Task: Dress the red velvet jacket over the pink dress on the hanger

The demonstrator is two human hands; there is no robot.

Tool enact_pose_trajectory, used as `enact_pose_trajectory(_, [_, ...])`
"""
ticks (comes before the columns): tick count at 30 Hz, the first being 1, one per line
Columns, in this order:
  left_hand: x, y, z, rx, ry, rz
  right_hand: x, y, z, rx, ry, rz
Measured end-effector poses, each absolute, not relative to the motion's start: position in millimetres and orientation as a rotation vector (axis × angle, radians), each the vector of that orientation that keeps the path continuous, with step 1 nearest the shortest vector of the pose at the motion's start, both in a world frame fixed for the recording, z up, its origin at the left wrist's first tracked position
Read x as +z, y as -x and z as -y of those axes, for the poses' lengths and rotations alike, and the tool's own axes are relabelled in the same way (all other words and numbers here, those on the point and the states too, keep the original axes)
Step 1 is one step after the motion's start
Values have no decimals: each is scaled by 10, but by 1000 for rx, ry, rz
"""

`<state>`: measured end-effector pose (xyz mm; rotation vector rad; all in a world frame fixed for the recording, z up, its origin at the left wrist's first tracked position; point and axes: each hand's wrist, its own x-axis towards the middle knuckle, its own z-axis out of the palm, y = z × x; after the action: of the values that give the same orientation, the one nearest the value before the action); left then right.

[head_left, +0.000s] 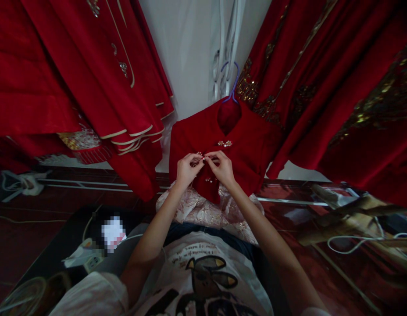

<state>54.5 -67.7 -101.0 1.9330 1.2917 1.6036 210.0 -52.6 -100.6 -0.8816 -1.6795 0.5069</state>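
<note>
In front of me a red jacket hangs on a purple hanger. Jewelled clasps run down its front: an upper clasp and a lower clasp show on either side of my hands. Between them, my left hand and my right hand meet with thumbs and forefingers pinched together at a middle clasp. The fingertips cover most of this clasp, so its fastening is hidden. Pale pink patterned fabric lies over my lap, below the jacket's hem.
Red garments with cream edging hang at the left, and gold-embroidered red garments at the right. A low metal rail crosses behind. A power strip and cables are at my left; wooden pieces are at the right.
</note>
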Motion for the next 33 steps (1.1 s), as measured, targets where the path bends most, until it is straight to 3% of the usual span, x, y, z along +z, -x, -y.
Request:
enact_pose_trajectory(9, [-1247, -651, 809, 1655, -1620, -1319, -869, -2311, 590, 683, 966, 1776])
enact_pose_trajectory(14, [-1551, -893, 1195, 1325, -1667, -1256, -871, -2796, 752, 716, 1127, 2003])
enact_pose_trajectory(18, [-1714, -1053, 1356, 1305, -1731, -1336, -959, -3063, 766, 670, 1246, 2127])
enact_pose_trajectory(28, [-1797, -1099, 1373, 1208, -1745, -1502, -1251, -2832, 670, 565, 1256, 2213])
enact_pose_trajectory(33, [-1853, -1103, 1322, 1315, -1543, -1371, -1280, -2832, 649, 769, 1218, 2201])
